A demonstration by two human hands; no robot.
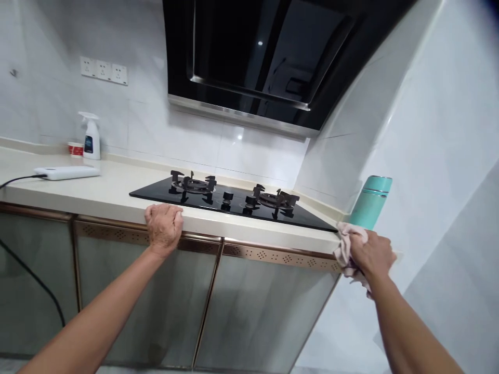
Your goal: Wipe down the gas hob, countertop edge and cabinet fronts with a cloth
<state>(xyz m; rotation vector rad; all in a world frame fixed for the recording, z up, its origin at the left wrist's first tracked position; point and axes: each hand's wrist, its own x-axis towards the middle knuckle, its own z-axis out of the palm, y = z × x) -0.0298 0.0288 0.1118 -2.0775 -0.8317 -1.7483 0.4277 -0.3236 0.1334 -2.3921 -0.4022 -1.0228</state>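
My left hand is closed over the front edge of the pale countertop, its fingers bent on the top surface just in front of the stove. At the counter's right end, my right hand grips a crumpled light pinkish cloth pressed against the corner. The cloth hangs down below the edge. Right behind that hand a turquoise flask stands tilted in the view, its lower part hidden by hand and cloth. Between my hands lies a black gas stove with two burners and two knobs.
A black range hood hangs over the stove. On the left of the counter are a white spray bottle, a red and white cup and a white device with a black cable trailing down. Cabinet doors are below.
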